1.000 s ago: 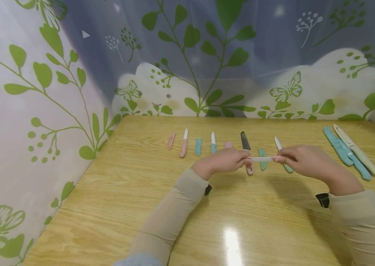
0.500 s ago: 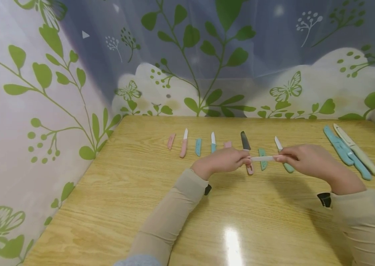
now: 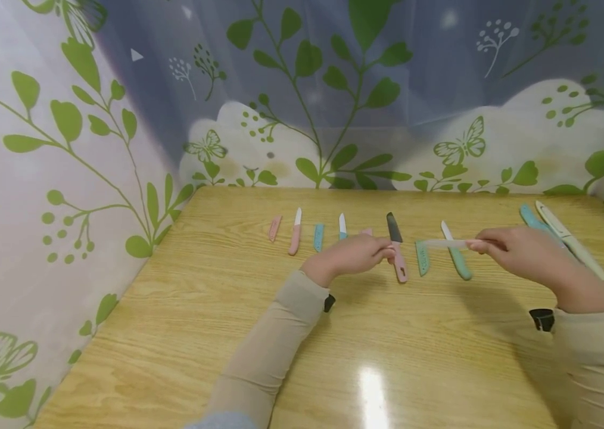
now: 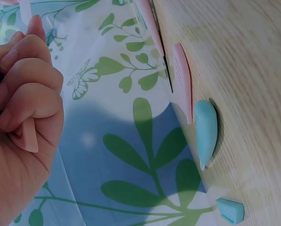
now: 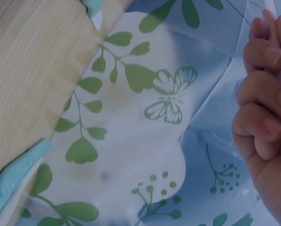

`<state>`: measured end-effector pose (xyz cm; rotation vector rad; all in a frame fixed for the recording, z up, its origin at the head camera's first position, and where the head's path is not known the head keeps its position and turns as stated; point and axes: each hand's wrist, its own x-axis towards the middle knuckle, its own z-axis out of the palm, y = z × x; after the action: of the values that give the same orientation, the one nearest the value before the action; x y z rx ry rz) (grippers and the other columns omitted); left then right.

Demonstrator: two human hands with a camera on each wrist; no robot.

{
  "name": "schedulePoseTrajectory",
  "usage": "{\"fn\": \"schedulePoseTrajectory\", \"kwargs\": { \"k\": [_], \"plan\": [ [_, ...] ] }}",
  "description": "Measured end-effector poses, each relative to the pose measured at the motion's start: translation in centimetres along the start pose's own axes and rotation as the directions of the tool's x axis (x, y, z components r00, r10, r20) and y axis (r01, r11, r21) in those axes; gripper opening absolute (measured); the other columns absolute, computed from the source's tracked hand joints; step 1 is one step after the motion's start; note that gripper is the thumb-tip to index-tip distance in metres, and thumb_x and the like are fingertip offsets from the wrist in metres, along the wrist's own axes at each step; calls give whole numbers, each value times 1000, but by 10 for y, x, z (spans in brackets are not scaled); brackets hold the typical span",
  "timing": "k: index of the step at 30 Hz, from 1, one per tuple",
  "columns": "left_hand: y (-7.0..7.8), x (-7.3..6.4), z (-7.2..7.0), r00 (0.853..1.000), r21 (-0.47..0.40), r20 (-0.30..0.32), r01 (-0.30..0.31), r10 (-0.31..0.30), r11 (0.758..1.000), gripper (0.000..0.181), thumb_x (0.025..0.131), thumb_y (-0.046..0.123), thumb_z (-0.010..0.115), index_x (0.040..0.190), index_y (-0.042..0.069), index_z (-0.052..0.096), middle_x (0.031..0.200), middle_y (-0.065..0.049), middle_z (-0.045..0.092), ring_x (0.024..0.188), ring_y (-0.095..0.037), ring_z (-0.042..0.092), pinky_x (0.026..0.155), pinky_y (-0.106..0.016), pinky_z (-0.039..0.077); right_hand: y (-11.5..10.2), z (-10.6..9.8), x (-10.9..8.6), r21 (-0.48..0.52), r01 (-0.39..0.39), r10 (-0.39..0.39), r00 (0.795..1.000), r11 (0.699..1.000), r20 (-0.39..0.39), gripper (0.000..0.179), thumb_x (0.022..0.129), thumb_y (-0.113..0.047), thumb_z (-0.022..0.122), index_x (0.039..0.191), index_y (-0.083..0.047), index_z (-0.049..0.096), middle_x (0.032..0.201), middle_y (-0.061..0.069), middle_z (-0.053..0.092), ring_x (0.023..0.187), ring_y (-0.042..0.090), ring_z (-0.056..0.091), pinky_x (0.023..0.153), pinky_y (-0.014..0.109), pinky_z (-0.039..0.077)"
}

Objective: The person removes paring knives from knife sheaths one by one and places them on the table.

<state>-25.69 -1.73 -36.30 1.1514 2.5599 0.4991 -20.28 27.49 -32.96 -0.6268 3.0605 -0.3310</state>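
Observation:
My right hand (image 3: 532, 256) grips a knife by its pale pink handle (image 5: 274, 35). Its white blade (image 3: 444, 243) points left, above a green knife (image 3: 460, 262) and a green sheath (image 3: 422, 260) in the head view. Curled fingers of my left hand (image 3: 352, 256) hold a pale pink sheath-like piece (image 4: 29, 136), mostly hidden in the fist, one end showing below the little finger. That hand is above the table, beside a black-bladed knife with a pink handle (image 3: 399, 262). The blade tip is apart from the left hand.
Along the wooden table (image 3: 173, 310) lie a pink sheath (image 3: 275, 228), a pink knife (image 3: 295, 232), a blue sheath (image 3: 318, 237) and a blue knife (image 4: 206, 132). Another pink sheath (image 4: 183, 82) is near the left hand. A long cream tool (image 3: 570, 239) overlaps a blue one (image 3: 534, 218) at right.
My right hand has moved right and slightly up with the knife. A gap now shows between the blade and the left hand, which shifted slightly left.

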Motion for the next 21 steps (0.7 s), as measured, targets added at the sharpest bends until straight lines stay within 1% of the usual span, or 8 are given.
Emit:
{"fn": "schedulePoseTrajectory", "kwargs": {
  "k": [3,7,8,11,14,17,19,21],
  "plan": [
    [1,-1,-1,1000,7,-5,0,0,1000,39,108,28,30,131,9,54,116,-8,66,85,-11,59,96,-25,43,4,-4,-2,-14,-12,12,1000,1000,-3,38,104,-35,45,109,-6,68,79,-3,64,57,11,43,55,31,36],
    [2,-2,-2,1000,30,-22,11,-11,1000,40,108,28,31,134,9,54,120,-6,66,96,-12,62,104,-26,39,12,-7,-2,-40,-35,36,999,999,15,44,105,-37,41,112,-1,65,88,2,69,64,11,53,58,35,43],
    [3,-2,-2,1000,29,-22,18,-17,999,39,108,29,31,132,10,55,119,-6,66,95,-14,62,106,-27,38,14,-8,-3,-46,-47,48,999,998,21,46,105,-38,40,114,0,64,91,5,70,67,13,58,61,38,46],
    [3,-1,-2,999,32,-28,37,-36,999,37,107,30,32,128,12,57,119,-4,66,103,-13,62,112,-27,31,21,-10,-4,-38,-82,84,996,996,33,53,106,-40,36,121,5,60,101,19,70,82,32,66,71,49,49],
    [2,1,-1,998,31,-28,57,-56,998,37,107,32,33,128,13,56,119,-2,65,111,-15,59,113,-28,31,26,-12,-5,-22,-115,116,992,993,42,59,106,-42,33,125,9,56,112,28,65,98,46,62,77,56,47],
    [2,2,1,996,30,-39,79,-78,996,41,106,35,33,134,14,53,127,-1,62,125,-18,52,110,-29,35,30,-14,-6,-6,-147,147,987,989,64,63,106,-44,29,125,11,54,111,30,63,98,48,61,75,54,47],
    [1,4,3,996,9,-48,82,-81,997,41,106,37,32,132,13,53,125,-2,62,122,-18,54,102,-29,42,30,-15,-5,3,-166,166,983,986,79,62,107,-42,27,126,12,52,112,32,62,100,49,59,74,52,47],
    [0,6,6,994,-30,-55,95,-97,995,43,107,38,28,131,13,54,126,-1,62,123,-17,53,102,-29,42,31,-15,-5,3,-187,185,977,982,105,60,108,-37,23,132,13,47,122,37,55,110,54,53,80,58,45]
  ]
}}
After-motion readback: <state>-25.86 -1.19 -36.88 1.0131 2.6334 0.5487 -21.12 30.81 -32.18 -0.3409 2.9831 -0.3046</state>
